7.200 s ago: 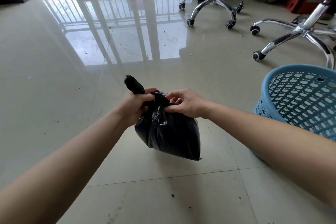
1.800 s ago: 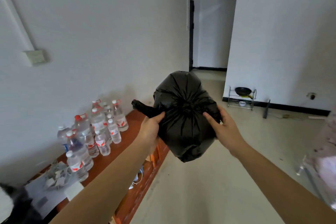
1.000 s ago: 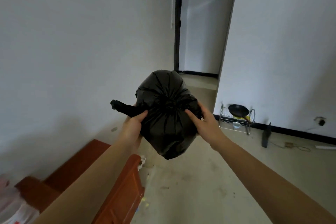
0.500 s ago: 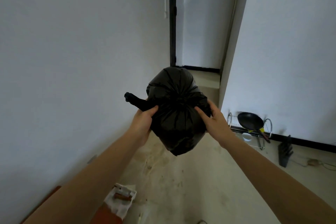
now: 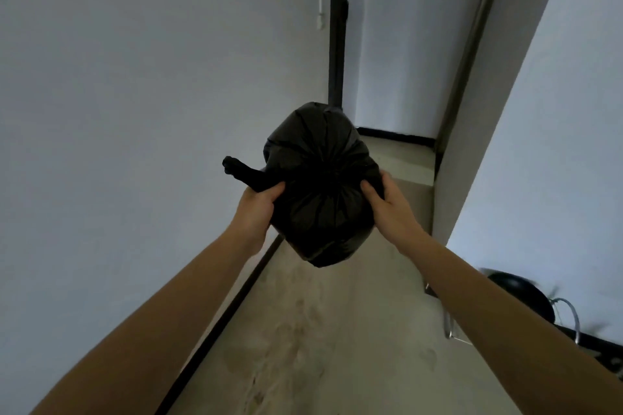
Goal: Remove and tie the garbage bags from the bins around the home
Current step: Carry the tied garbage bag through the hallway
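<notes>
A full black garbage bag [image 5: 320,189] is held up in front of me, its gathered top facing the camera. A twisted tail [image 5: 241,172] of the bag sticks out to the left. My left hand [image 5: 258,209] grips the bag's left side at the base of that tail. My right hand [image 5: 387,205] holds the bag's right side with the thumb pressed onto the plastic. Both arms are stretched forward. The far side of the bag is hidden.
A white wall [image 5: 151,111] runs close on the left with a dark baseboard [image 5: 219,320]. A narrow corridor [image 5: 397,152] leads ahead past a wall corner [image 5: 472,145]. A metal rack with a black pan [image 5: 519,296] stands by the right wall on the dusty floor [image 5: 320,347].
I have walked further toward the corridor with the bag held the same way. The wooden cabinet has left the view and the pan rack has slid to the lower right.
</notes>
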